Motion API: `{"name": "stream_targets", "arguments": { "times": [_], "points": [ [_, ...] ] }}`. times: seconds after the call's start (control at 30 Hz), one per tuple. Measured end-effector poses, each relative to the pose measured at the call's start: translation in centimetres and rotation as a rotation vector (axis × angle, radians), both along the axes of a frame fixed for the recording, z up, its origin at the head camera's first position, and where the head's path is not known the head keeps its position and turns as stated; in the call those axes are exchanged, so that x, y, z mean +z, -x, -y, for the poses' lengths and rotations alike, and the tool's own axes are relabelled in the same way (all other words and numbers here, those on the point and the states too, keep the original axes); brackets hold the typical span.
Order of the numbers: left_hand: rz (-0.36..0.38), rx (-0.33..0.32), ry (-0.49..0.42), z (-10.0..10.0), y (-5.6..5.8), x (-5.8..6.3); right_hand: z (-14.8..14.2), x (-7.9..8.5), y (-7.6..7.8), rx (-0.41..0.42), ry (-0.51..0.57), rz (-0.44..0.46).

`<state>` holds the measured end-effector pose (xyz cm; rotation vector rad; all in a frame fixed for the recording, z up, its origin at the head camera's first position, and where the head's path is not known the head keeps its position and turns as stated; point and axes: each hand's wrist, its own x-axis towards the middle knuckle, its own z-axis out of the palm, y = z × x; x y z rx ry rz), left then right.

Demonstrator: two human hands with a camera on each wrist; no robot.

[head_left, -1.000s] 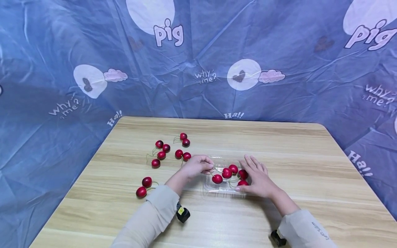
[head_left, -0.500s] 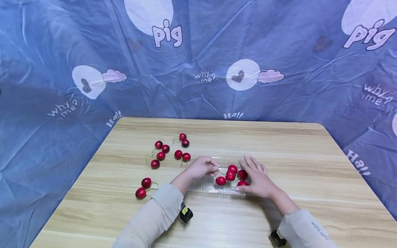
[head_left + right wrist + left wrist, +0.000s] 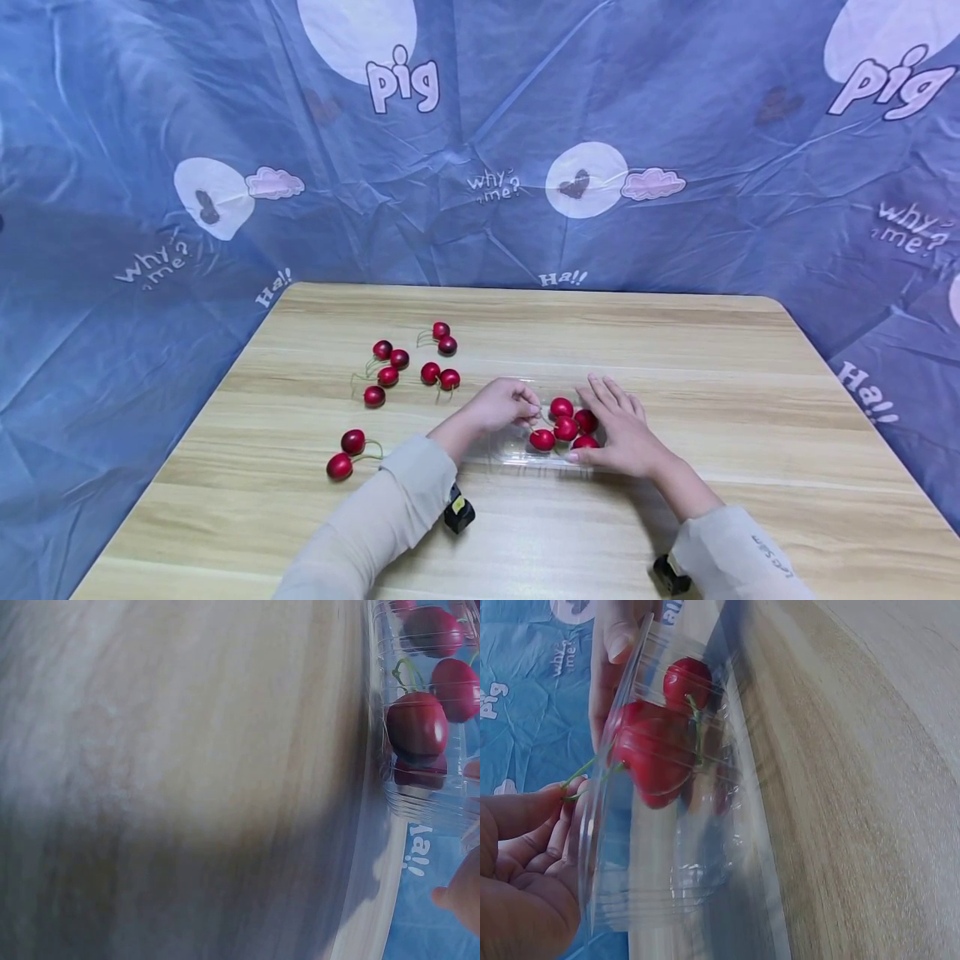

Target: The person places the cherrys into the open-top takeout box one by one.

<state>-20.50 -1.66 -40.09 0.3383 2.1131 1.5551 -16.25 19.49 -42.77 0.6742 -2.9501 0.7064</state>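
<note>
A clear plastic box (image 3: 517, 455) stands on the table with several red cherries (image 3: 585, 421) inside, mostly toward its right end. My left hand (image 3: 504, 406) is over the box's left part, pinching the green stems (image 3: 577, 774) of a pair of cherries (image 3: 542, 440) between thumb and fingers. In the left wrist view this pair lies within the box walls, overlapping others. My right hand (image 3: 621, 429) rests on the box's right end, fingers spread along the far side and thumb at the near side. Only part of the right thumb (image 3: 461, 896) shows in the right wrist view.
Several paired cherries lie on the wooden table (image 3: 247, 467) to the left: one pair (image 3: 346, 454) near the left sleeve, others (image 3: 387, 367) farther back, and one pair (image 3: 440, 376) just behind the left hand. A blue printed cloth (image 3: 450, 225) hangs behind the table.
My left hand has moved right across the box, carrying the stemmed pair of cherries toward the others. My right hand has stayed at the box's right end.
</note>
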Motion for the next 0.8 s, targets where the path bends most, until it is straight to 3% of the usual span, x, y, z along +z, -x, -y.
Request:
{"name": "stream_targets", "arguments": {
  "times": [0.8],
  "points": [
    [-0.009,0.017,0.128,-1.7,0.5,-0.6,0.1,0.0,0.0,-0.003,-0.006,-0.012]
  ]
}}
